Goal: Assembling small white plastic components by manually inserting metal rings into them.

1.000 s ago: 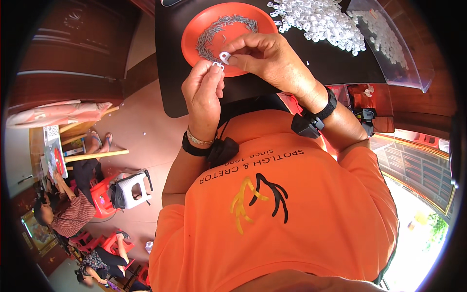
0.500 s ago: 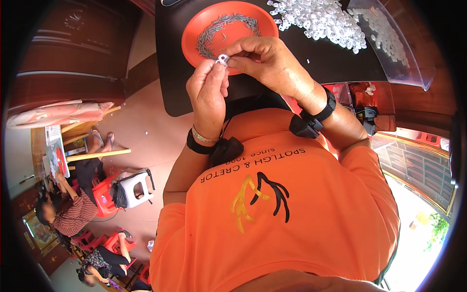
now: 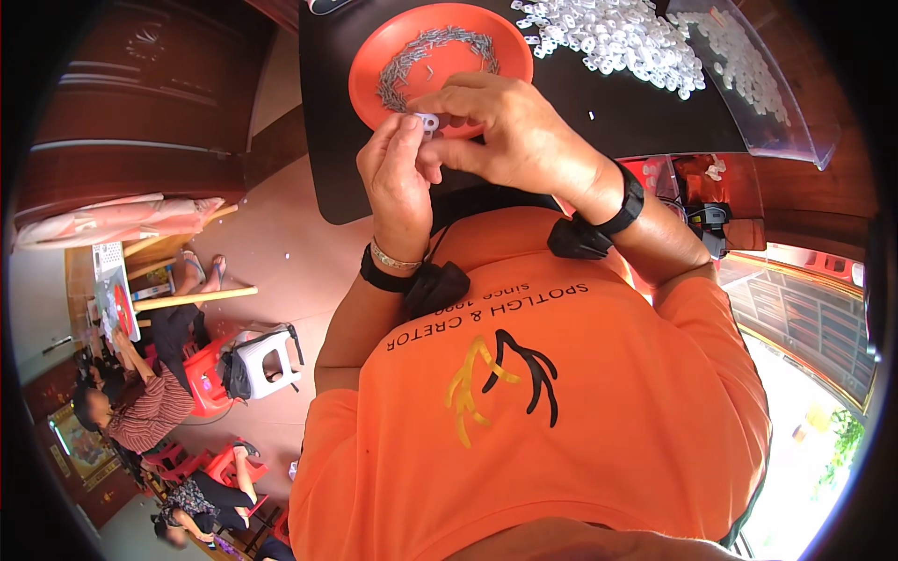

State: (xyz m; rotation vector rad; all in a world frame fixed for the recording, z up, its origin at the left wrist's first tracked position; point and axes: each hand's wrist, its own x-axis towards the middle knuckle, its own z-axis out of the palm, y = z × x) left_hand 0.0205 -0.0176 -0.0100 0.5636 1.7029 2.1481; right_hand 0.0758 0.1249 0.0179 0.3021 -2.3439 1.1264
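Over the near edge of a shallow red-orange dish [image 3: 366, 73], my two hands meet around a small white plastic piece [image 3: 428, 122] with a round hole. The thumb and fingers of my left hand [image 3: 398, 178] pinch it from the left. My right hand [image 3: 513, 129] curls around it from the right, index finger at its upper side and thumb below; whether a pin sits between those fingers is hidden. Many short grey metal pins [image 3: 400, 70] lie in a ring inside the dish, with a single one near its middle.
A heap of similar white pieces [image 3: 613, 42] lies on the black table [image 3: 329, 140], right of the dish. More fill a clear plastic tray [image 3: 748, 79] at the far right. One tiny white bit [image 3: 591, 116] lies alone. At the left, two people sit on stools.
My right index finger and thumb have spread apart around the white piece, the index reaching further left over it. The piece has turned a little; my left hand stays almost in place.
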